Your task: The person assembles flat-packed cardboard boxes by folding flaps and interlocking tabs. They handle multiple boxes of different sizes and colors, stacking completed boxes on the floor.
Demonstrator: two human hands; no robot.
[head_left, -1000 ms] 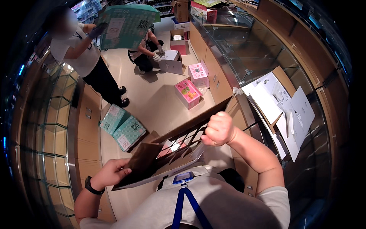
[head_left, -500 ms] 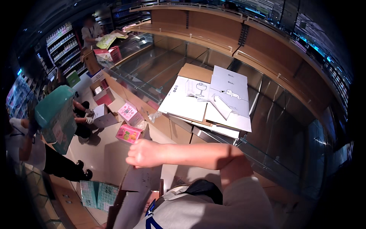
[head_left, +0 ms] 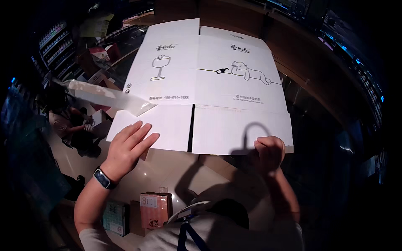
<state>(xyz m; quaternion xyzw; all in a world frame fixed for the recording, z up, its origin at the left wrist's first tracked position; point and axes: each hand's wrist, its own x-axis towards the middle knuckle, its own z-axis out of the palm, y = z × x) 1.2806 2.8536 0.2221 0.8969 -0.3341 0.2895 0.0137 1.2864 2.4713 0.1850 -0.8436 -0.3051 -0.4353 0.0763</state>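
A flattened white carton (head_left: 226, 90) with line drawings of a wine glass and a lounging cat spreads out in front of me, its flaps folded out. My right hand (head_left: 269, 154) is closed on the near edge of its lower right flap. My left hand (head_left: 130, 148) lies on the lower left flap, fingers stretched and apart; its palm side is hidden. A strip of clear packing tape (head_left: 102, 96) hangs off the carton's left side, just beyond my left hand, its far end sticking out in the air.
Below my arms, an orange box (head_left: 155, 209) and a teal box (head_left: 115, 217) stand low down. At the left a person (head_left: 69, 121) crouches beside a small carton. Brown shelving (head_left: 234, 16) runs along the back. Stocked shelves (head_left: 56, 44) stand at the far left.
My right arm has swung back from the left, where its fist was at a box. Both hands are now at the white carton, which fills the space ahead. The view has shifted and darkened.
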